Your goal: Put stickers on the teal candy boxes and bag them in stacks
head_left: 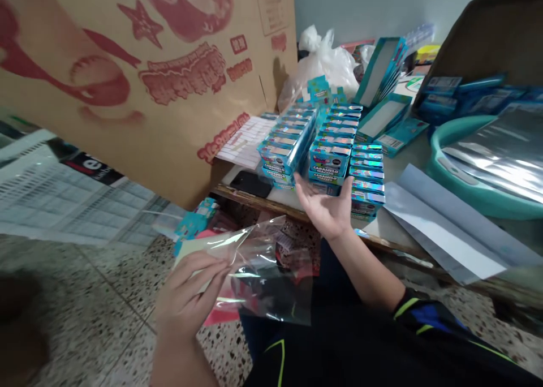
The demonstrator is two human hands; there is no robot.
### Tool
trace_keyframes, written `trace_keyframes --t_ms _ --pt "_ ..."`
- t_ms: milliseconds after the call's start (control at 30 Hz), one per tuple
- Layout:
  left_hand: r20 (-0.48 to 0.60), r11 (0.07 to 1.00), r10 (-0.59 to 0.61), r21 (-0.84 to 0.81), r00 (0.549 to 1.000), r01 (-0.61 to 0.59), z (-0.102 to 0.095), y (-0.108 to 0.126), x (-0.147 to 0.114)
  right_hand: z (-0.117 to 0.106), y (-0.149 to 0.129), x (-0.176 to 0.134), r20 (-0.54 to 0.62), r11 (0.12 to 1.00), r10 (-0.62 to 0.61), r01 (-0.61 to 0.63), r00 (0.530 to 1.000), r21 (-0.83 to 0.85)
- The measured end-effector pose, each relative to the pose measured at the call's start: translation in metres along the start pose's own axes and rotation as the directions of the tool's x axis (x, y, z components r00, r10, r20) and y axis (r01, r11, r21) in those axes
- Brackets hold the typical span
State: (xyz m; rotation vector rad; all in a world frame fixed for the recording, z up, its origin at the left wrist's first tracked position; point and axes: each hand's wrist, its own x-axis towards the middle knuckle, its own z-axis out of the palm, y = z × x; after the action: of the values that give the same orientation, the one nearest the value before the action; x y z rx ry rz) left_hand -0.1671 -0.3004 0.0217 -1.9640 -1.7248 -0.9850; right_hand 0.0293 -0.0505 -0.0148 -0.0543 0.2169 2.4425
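My left hand (pixel 193 291) pinches the edge of a clear plastic bag (pixel 275 288), which hangs over my lap. At the table's front edge, my right hand (pixel 326 206) is turned palm up with its fingers apart. Its fingertips lie at the foot of a stack of blue candy boxes (pixel 328 163) marked "Caramelo Macizo"; whether they touch the boxes I cannot tell. Beside that stack, on the left, stands a second row of blue boxes (pixel 280 149), and on the right a lower row of blue boxes (pixel 368 183).
A black phone (pixel 250 183) lies by the table edge below a printed sheet (pixel 246 141). A large cardboard carton (pixel 190 93) rises at the left. On the right are folded white paper (pixel 445 223) and a teal basin (pixel 458 177) holding clear plastic bags.
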Motion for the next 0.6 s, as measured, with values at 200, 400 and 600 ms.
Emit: trace_keyframes --t_ms 200,400,600 --pt "0.022 1.0 -0.025 -0.013 0.999 0.025 0.002 0.003 -0.003 -0.005 -0.013 0.002 0.097 0.963 -0.116 0.136 0.989 -0.233" --pt "0.029 0.999 -0.03 -0.035 0.999 0.031 0.009 0.001 -0.003 0.001 -0.008 0.008 0.15 0.917 -0.128 0.174 0.98 -0.36" --pt "0.028 0.999 -0.032 -0.037 0.999 0.033 0.012 0.004 0.002 0.008 -0.009 0.022 0.138 0.948 -0.134 0.167 0.981 -0.272"
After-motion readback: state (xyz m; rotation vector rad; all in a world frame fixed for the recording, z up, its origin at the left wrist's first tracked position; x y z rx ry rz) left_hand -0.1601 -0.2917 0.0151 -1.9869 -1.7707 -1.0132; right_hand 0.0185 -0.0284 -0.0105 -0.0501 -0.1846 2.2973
